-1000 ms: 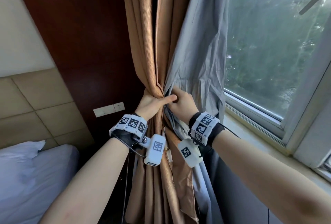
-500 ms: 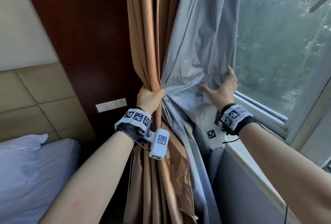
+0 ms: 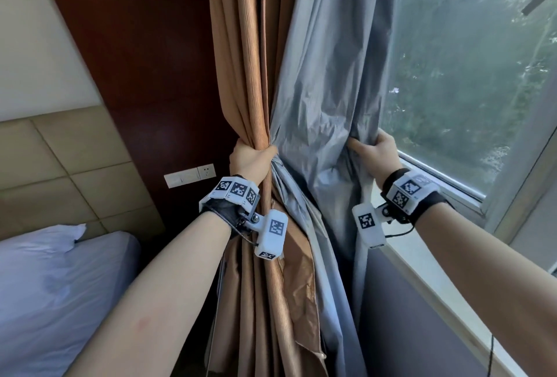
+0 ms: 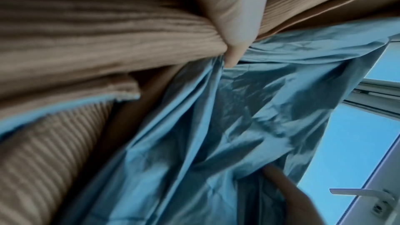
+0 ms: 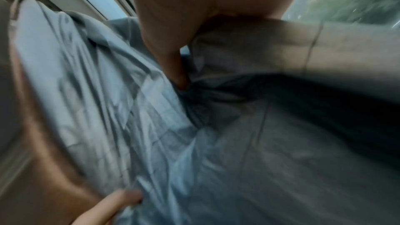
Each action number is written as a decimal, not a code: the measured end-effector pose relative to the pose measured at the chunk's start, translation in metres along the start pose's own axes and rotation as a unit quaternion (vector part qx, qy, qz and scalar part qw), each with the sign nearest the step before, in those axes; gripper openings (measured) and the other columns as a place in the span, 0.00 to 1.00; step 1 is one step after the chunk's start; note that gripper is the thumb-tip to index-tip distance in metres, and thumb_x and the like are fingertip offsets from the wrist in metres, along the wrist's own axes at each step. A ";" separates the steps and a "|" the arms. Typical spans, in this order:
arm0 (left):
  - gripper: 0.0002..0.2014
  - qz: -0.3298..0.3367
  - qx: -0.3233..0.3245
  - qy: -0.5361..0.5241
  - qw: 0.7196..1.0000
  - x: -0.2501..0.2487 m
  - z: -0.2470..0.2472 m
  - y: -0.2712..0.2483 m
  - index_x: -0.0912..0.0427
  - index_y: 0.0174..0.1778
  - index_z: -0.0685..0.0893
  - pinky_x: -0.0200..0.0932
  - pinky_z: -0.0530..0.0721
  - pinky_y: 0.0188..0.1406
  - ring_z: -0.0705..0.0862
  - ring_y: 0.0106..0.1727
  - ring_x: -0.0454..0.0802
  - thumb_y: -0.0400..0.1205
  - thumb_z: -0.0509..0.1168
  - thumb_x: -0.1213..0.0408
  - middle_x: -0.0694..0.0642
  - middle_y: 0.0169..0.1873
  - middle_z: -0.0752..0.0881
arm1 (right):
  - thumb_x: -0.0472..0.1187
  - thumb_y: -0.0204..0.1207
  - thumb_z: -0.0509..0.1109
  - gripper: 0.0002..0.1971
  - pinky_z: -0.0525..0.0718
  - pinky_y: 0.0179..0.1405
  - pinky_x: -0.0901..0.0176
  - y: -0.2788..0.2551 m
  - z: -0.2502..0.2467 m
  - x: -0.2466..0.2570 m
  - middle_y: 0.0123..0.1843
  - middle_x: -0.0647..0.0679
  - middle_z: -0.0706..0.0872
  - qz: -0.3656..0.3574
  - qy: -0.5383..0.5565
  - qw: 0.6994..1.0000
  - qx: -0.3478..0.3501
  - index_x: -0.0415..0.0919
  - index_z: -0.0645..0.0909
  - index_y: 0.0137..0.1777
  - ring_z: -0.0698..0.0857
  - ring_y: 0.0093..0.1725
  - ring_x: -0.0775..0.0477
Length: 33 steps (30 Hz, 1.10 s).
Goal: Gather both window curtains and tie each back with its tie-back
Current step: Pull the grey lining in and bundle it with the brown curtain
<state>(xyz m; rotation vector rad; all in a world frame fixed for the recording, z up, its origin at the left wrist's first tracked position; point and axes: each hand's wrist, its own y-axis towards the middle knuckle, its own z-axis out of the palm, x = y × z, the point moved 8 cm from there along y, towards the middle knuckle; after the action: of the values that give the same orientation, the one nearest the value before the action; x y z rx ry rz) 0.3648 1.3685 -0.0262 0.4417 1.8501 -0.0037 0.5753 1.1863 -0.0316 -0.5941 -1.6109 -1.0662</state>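
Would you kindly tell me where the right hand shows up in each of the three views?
Head: right hand right of centre, gripping the grey lining's free edge.
Left wrist: lower right, behind the lining.
Right wrist: top centre, thumb pinching the fabric.
Shared landmark: the lining.

I am looking into the corner of a bedroom. A dark reddish-brown wood panel (image 3: pixel 144 54) is running up the wall, with pale plaster (image 3: pixel 39 45) lying to its left. Below that, a padded headboard (image 3: pixel 60 165) in tan squares is backing a bed (image 3: pixel 54 295) dressed in white linen, a pillow (image 3: pixel 39 241) sitting at its head. A white switch and socket plate (image 3: pixel 190 175) is sitting low on the wood panel. On the right, daylight is coming through a large window (image 3: pixel 470 81), green foliage showing blurred beyond the glass. A pale sill (image 3: pixel 428 289) is running beneath its white frame (image 3: pixel 446 179).
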 end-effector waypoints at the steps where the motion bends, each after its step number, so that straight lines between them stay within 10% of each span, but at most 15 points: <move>1: 0.25 -0.004 0.000 0.004 1.000 0.000 0.002 0.000 0.62 0.62 0.81 0.43 0.80 0.57 0.85 0.59 0.59 0.70 0.72 0.56 0.58 0.56 0.87 | 0.32 0.73 0.74 0.06 0.86 0.41 0.63 -0.006 0.010 0.004 0.41 0.51 0.88 -0.006 0.000 1.000 0.022 0.42 0.82 0.43 0.86 0.34 0.63; 5: 0.26 -0.011 -0.003 0.012 1.000 -0.002 0.009 -0.003 0.61 0.62 0.81 0.44 0.81 0.59 0.84 0.59 0.59 0.69 0.73 0.55 0.60 0.57 0.87 | 0.33 0.78 0.69 0.06 0.86 0.42 0.61 -0.029 0.050 0.028 0.44 0.43 0.88 -0.061 -0.019 0.991 0.121 0.30 0.81 0.51 0.85 0.36 0.63; 8: 0.27 -0.010 0.007 0.009 1.000 -0.002 0.012 -0.004 0.62 0.63 0.81 0.45 0.81 0.59 0.84 0.59 0.59 0.69 0.73 0.54 0.59 0.57 0.87 | 0.40 0.83 0.60 0.17 0.81 0.57 0.52 -0.043 0.071 0.036 0.60 0.27 0.83 -0.072 -0.022 0.980 0.183 0.24 0.75 0.62 0.84 0.53 0.44; 13: 0.36 -0.020 0.020 -0.004 1.000 -0.004 0.012 -0.009 0.61 0.61 0.81 0.52 0.82 0.61 0.85 0.57 0.60 0.59 0.68 0.45 0.59 0.56 0.87 | 0.65 0.76 0.55 0.30 0.75 0.68 0.61 -0.051 0.078 0.022 0.65 0.50 0.84 -0.029 0.068 0.972 0.223 0.45 0.79 0.66 0.81 0.66 0.56; 16: 0.32 -0.020 0.022 -0.009 1.000 -0.004 0.012 -0.008 0.63 0.63 0.81 0.50 0.81 0.63 0.84 0.60 0.59 0.66 0.72 0.50 0.60 0.58 0.86 | 0.44 0.82 0.66 0.05 0.77 0.48 0.75 -0.048 0.074 0.025 0.42 0.55 0.83 -0.077 0.033 0.979 0.187 0.44 0.80 0.46 0.83 0.41 0.70; 18: 0.26 -0.017 0.027 -0.015 0.999 -0.002 0.015 -0.006 0.63 0.63 0.81 0.46 0.80 0.63 0.84 0.60 0.58 0.71 0.73 0.56 0.60 0.59 0.86 | 0.35 0.78 0.71 0.10 0.79 0.44 0.75 -0.042 0.073 0.029 0.36 0.56 0.82 -0.113 -0.001 0.982 0.150 0.48 0.77 0.38 0.82 0.35 0.70; 26: 0.28 -0.004 0.112 -0.104 0.988 -0.006 0.028 -0.013 0.58 0.60 0.84 0.43 0.80 0.64 0.86 0.55 0.46 0.65 0.76 0.50 0.49 0.53 0.88 | 0.34 0.72 0.74 0.14 0.70 0.31 0.73 -0.023 0.093 0.031 0.26 0.57 0.75 -0.138 -0.117 0.982 0.060 0.46 0.73 0.30 0.73 0.28 0.60; 33: 0.26 -0.007 0.134 -0.120 0.984 -0.011 0.025 -0.007 0.64 0.59 0.85 0.43 0.84 0.60 0.88 0.53 0.48 0.67 0.80 0.58 0.56 0.50 0.90 | 0.25 0.71 0.67 0.10 0.81 0.45 0.66 -0.038 0.120 0.028 0.38 0.49 0.86 -0.109 -0.056 0.972 0.199 0.41 0.84 0.44 0.84 0.39 0.56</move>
<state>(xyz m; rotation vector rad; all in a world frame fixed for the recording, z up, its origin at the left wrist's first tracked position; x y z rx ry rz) 0.3884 1.3536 -0.0261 0.5888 1.6188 -0.3073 0.4760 1.2684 -0.0224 -0.2141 -1.9569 -0.8398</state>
